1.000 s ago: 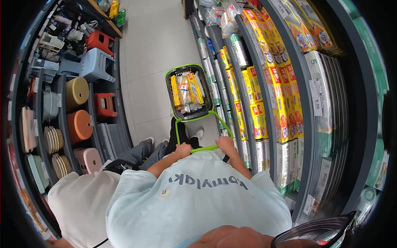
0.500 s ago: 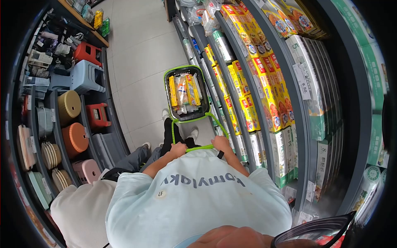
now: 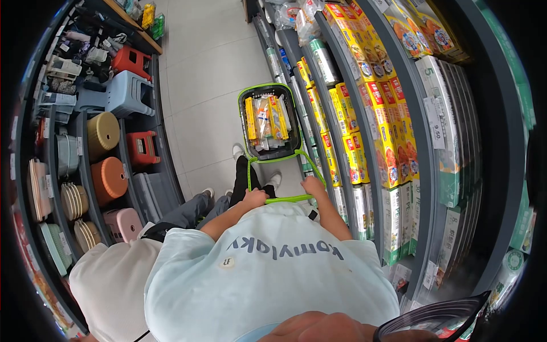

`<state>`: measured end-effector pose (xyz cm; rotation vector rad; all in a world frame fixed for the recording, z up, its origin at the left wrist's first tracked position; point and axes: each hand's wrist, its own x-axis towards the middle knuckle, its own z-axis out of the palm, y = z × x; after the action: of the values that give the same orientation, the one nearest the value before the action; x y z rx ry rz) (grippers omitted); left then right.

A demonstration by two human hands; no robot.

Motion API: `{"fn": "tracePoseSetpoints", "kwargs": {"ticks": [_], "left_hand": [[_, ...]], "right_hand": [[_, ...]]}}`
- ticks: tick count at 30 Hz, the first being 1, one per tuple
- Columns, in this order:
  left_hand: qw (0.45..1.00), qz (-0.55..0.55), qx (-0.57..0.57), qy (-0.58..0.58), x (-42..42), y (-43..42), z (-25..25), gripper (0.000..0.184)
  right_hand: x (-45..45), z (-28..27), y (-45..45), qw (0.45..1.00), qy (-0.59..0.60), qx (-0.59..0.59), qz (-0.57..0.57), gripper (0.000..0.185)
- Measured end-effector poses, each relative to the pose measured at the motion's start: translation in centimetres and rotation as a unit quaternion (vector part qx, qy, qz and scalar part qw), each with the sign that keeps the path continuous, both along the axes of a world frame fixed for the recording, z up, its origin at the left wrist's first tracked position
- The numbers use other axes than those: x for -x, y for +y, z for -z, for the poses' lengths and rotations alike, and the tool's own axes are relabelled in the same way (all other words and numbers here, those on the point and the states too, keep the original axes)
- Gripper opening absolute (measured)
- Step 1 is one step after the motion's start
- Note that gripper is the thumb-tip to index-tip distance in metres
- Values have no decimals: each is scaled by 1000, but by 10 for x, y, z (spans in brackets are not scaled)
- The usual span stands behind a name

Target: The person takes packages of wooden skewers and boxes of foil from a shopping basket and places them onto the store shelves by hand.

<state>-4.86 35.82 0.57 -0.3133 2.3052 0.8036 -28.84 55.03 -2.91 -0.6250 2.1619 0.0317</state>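
A black shopping basket (image 3: 243,122) with a green rim stands out in front of my body, tilted slightly. Yellow boxes (image 3: 250,121) and clear plastic packages lie inside it. From its near edge a green handle frame (image 3: 282,199) reaches back to my waist. My left hand (image 3: 256,198) is closed round the left end of the handle's crossbar. At the right end, my right hand (image 3: 313,186) is wrapped round the same handle.
Shelves of yellow boxes (image 3: 384,137) and rolls run along the right. On the left, shelves hold round stools (image 3: 110,181) and a blue stool (image 3: 128,94). Another person in a light top (image 3: 117,285) stands close on my left. Grey tiled floor (image 3: 205,62) lies ahead.
The view swung one way and then back, shifting the shelves in the picture. The basket sits slightly farther right in view, and my feet have changed position. Both hands kept their hold on the handle.
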Motion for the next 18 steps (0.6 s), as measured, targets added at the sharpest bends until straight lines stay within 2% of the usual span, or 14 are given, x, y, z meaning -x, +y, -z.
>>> {"fn": "tracePoseSetpoints", "kwargs": {"ticks": [2, 3, 5, 9, 12, 15, 17, 18], "left_hand": [[991, 52, 72, 100, 0, -4, -12, 28], [991, 50, 70, 98, 0, -7, -9, 28], [974, 30, 61, 215, 0, -16, -3, 26], [987, 36, 10, 159, 1, -27, -6, 24], [986, 38, -7, 162, 7, -43, -11, 24], [983, 35, -16, 182, 15, -65, -20, 22], [979, 26, -20, 201, 25, -84, -20, 21], [979, 29, -24, 202, 28, -91, -21, 20]], "right_hand": [[2, 2, -4, 999, 20, 24, 15, 41], [2, 2, -4, 1000, 17, 22, 13, 41], [1, -5, -8, 999, 11, 34, 16, 41], [2, -8, -22, 1000, -11, -1, 0, 43], [8, 24, -34, 1000, -16, -2, 10, 42], [20, 59, -50, 996, -62, 15, 55, 39], [27, 60, -83, 974, -141, 72, 161, 33], [30, 61, -100, 974, -142, 71, 161, 33]]}}
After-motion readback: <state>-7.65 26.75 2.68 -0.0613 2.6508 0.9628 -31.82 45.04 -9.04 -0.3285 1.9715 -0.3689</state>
